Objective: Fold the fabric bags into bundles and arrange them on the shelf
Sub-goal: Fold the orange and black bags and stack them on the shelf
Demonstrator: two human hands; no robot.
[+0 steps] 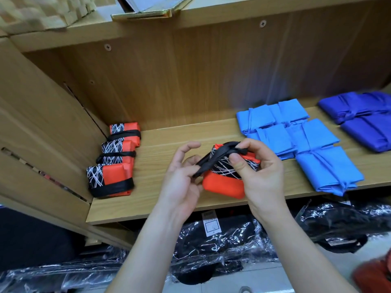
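Over shelf (160, 142), both hands (182, 182) (262, 176) on strap (213, 157)

1. The bare left forearm (143, 250) rises from the bottom edge, slanting up to the right; the bare right forearm (306, 250) slants up to the left.
2. The left hand (182, 176) pinches the end of a black strap (211, 160) between thumb and curled fingers, index finger lifted and bent.
3. The right hand (262, 176) curls its fingers over the strap's other end, thumb pressing on a folded bundle (224, 185).
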